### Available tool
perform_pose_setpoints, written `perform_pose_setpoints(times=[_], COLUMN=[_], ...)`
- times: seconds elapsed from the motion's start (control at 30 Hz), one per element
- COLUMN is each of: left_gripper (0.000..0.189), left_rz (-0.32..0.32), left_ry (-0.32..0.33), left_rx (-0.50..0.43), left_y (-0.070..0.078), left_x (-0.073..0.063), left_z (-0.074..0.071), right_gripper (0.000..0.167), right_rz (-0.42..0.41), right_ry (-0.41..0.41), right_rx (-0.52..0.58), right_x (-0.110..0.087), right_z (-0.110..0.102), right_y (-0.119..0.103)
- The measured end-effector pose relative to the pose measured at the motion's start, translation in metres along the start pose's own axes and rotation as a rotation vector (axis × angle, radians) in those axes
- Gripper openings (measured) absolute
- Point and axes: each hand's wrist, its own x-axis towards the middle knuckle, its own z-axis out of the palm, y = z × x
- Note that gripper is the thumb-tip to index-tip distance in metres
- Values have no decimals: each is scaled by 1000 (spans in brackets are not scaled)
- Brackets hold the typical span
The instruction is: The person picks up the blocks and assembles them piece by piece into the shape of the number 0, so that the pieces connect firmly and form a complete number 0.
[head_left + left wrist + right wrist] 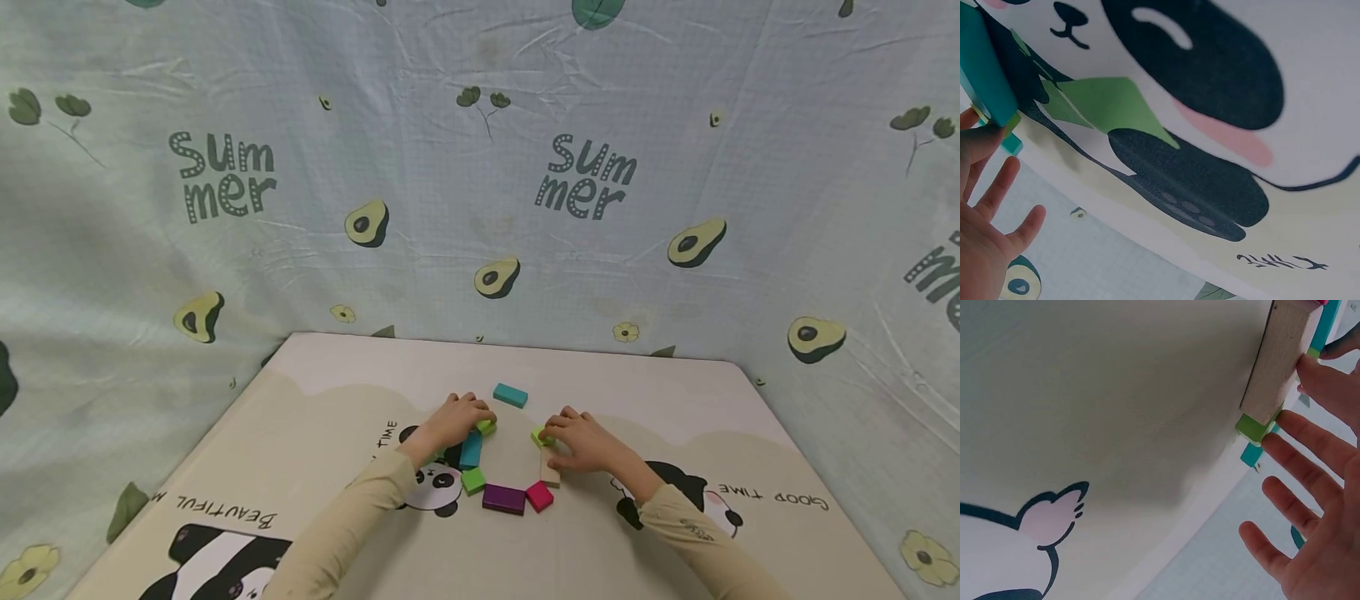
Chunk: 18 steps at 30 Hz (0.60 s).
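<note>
Several coloured blocks form a U on the table, in the head view. At its left end my left hand pinches a small green block, just beyond a blue block. My right hand has its fingertips at another green block, with the thumb beside a plain wooden block. In the right wrist view those fingers are spread and fairly straight. The near side holds a green block, a purple block and a red block.
A teal block lies alone beyond both hands. The table has a panda-print cover with lettering. Behind it hangs a pale curtain printed with avocados, close to the table's far edge.
</note>
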Motion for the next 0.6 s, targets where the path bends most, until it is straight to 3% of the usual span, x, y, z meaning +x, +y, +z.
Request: perform_pose_setpoints(times=[0.6], left_gripper=[35], left_rz=[13], left_ry=[10], left_rx=[-1], left_y=[-1], left_x=[2], left_z=[2], right_gripper=[37], right_rz=[51], right_ry=[-32], right_rx=[22], right_x=[1], right_z=[-4], right_y=[-3])
